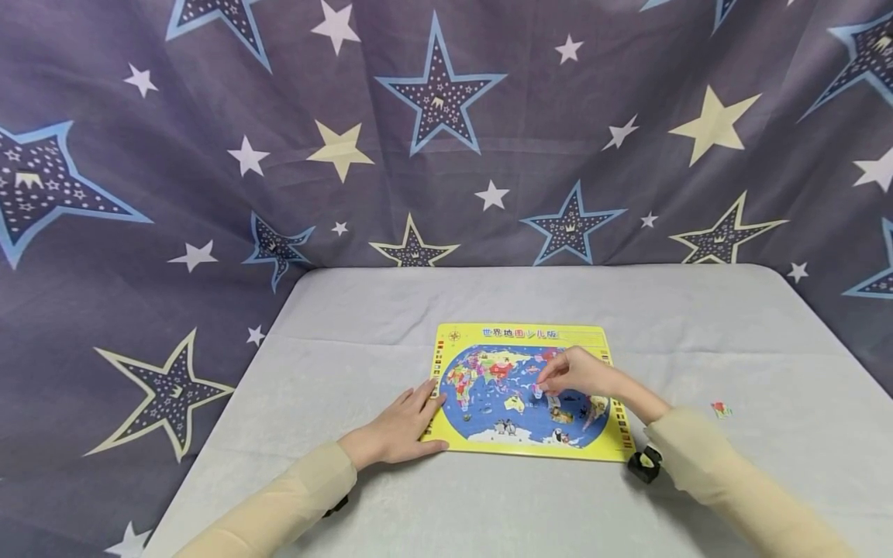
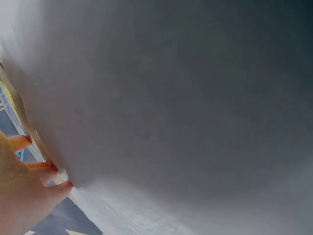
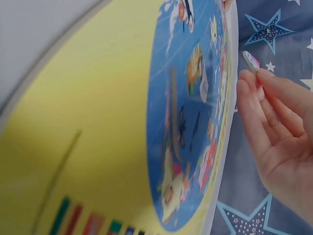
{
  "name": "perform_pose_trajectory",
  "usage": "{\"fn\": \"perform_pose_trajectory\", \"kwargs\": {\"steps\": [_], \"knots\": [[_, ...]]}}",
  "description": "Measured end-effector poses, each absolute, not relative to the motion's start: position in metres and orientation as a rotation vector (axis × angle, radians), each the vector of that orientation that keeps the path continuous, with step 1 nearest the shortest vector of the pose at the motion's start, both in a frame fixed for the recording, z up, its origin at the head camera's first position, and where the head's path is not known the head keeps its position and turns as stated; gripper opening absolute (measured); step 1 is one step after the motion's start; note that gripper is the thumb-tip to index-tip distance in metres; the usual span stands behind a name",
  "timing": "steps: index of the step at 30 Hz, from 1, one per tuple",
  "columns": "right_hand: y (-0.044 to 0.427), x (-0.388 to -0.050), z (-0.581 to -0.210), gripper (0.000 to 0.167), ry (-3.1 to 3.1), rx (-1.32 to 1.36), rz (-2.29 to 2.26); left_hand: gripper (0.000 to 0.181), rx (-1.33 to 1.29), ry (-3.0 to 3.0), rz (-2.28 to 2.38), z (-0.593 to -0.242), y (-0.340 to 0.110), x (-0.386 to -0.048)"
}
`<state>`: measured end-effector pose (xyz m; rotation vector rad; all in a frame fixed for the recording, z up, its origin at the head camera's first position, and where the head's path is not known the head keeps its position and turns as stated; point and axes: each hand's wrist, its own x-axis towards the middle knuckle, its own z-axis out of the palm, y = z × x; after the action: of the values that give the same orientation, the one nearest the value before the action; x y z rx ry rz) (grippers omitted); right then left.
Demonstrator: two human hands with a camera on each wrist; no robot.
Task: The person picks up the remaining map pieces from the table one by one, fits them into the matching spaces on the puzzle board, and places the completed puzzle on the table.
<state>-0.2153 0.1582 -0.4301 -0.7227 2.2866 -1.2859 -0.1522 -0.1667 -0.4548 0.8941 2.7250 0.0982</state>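
Observation:
A yellow-bordered world map puzzle board [image 1: 530, 448] lies flat on the table, its oval sea printed blue. My left hand [image 1: 403, 425] rests on the board's left edge with fingers spread; in the left wrist view the fingertips [image 2: 64, 187] touch that edge. Over the right half of the map, my right hand [image 1: 577, 372] pinches a small puzzle piece [image 3: 251, 60] between thumb and fingers. The right wrist view shows the piece held above the board surface, with dark gaps or markings in the map [image 3: 188, 127] below.
A small loose puzzle piece [image 1: 722, 408] with green and red print lies on the table right of the board. The table [image 1: 363, 310] has a pale grey cloth. A dark star-patterned curtain [image 1: 488, 139] hangs behind and at the sides.

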Motion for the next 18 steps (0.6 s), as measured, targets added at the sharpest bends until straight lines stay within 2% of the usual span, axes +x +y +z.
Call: {"fn": "perform_pose_trajectory", "kwargs": {"steps": [18], "knots": [[0.117, -0.215, -0.431, 0.011, 2.271, -0.775, -1.275, 0.082, 0.889, 2.732, 0.087, -0.458, -0.167, -0.154]]}}
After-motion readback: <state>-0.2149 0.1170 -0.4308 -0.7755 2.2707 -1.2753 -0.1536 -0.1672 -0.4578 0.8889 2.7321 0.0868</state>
